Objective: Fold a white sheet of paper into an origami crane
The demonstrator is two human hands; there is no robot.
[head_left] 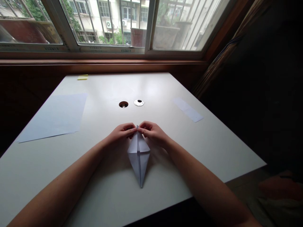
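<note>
A folded white paper (139, 156), kite-shaped with its long point toward me, lies on the white table (113, 195). My left hand (121, 133) and my right hand (152, 132) meet at its far tip. The fingers of both hands are curled and pinch the paper's top corner between them. Both forearms rest low over the table on either side of the fold.
A stack of white sheets (55, 116) lies at the left. A narrow paper strip (188, 109) is at the right. A cable hole (123, 104) and its round cap (139, 102) sit mid-table. A yellow sticky pad (82, 77) is by the far edge, below the window.
</note>
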